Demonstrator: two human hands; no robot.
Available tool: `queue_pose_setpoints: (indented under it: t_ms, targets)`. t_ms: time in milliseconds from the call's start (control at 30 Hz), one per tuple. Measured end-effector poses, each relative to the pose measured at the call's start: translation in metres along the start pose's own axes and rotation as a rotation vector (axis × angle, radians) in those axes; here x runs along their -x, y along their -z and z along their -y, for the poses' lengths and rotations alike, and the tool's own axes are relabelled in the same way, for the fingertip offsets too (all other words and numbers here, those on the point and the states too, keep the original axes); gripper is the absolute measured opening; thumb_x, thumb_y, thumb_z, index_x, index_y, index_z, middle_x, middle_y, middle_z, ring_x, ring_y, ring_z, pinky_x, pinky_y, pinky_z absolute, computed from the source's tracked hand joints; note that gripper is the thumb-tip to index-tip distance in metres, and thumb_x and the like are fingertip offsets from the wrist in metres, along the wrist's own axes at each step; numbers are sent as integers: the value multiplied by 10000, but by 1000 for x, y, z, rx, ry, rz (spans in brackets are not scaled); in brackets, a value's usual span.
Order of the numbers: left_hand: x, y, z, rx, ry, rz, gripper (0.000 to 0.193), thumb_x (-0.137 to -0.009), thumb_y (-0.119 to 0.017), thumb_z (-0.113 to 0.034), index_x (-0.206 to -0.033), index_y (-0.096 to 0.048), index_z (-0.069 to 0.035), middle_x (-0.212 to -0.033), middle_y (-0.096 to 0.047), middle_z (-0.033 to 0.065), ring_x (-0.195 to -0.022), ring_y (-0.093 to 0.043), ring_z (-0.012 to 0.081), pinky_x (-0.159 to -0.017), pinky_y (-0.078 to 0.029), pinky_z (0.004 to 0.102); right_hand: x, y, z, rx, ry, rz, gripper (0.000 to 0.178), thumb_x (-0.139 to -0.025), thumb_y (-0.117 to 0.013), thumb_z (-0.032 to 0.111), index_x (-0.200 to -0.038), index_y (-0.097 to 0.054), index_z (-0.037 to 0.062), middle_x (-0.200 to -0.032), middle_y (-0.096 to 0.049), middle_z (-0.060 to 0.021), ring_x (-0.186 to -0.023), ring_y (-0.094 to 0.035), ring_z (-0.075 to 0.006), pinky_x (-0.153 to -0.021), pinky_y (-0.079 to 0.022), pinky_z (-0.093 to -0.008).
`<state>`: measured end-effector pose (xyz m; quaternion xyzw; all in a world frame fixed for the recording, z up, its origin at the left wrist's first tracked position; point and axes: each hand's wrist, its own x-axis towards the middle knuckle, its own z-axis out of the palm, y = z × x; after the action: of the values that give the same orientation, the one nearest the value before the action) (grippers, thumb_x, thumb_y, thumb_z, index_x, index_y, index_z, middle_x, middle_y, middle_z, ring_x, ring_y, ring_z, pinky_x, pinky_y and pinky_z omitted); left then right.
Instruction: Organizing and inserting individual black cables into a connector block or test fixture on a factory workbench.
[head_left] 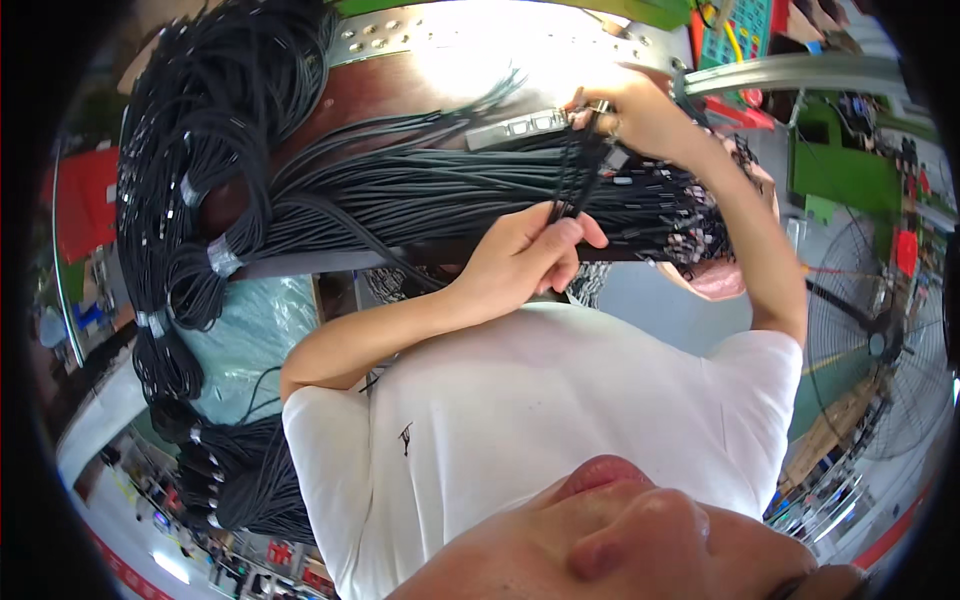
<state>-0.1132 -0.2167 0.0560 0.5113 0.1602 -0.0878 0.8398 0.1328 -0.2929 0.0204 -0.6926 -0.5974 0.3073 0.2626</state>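
Several thin black cables stretch between my two hands above the bench. My left hand, fingers closed, grips their lower part close to my chest. Farther out and to the right, my right hand pinches the cables' upper ends; its fingers partly hide what sits at the tips. Under both hands lies a thick layer of loose black cables, running crosswise. Small connectors cluster at the right ends of that layer. Beside my right fingertips rests a silver metal strip with rectangular openings.
Tied coils of black cable pile up at the left and hang over the bench edge. Clear plastic sheeting lies below them. More coiled cables are at lower left. A standing fan and green machinery are at right.
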Motion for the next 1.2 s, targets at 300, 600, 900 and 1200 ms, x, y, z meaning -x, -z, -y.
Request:
queue_pose_setpoints:
  t_ms: [300, 600, 900, 1200]
  targets:
    - [-1, 16, 22, -103, -174, -281, 276, -999, -507, -247, -1027, -639, -7, -585, -461, -22, -542, -408, 51, -498, -326, 234, 15, -68, 97, -1005, -317, -242, 394, -969, -538, 321, -1058, -665, -41, -1063, -675, -152, -961, -624, -194, -873, -481, -325]
    - [9, 25, 19, 57, -200, -305, 316, -1030, -433, -321, -1021, -560, -31, -567, -409, -32, -507, -398, 46, -487, -328, 208, 27, -45, 97, 400, 142, -768, 247, -758, -714, 72, -998, -657, 50, -895, -626, -79, -850, -613, -265, -737, -501, -333]
    - [24, 36, 27, 55, -240, -421, 368, -1049, -374, -267, -1163, -568, 24, -934, -652, 82, -780, -600, 108, -696, -485, 239, 0, -57, 58, 493, 88, -556, 162, -796, -677, 3, -942, -612, 29, -917, -653, -108, -829, -645, -266, -724, -514, -344]
    - [25, 38, 6, 392, -180, -352, 411, -1038, -385, -352, -1292, -469, -40, -625, -574, 76, -506, -508, 91, -520, -428, 208, -15, -69, 62, 309, 207, -444, 181, -799, -651, -12, -965, -598, 35, -991, -661, -93, -895, -643, -286, -756, -517, -349]
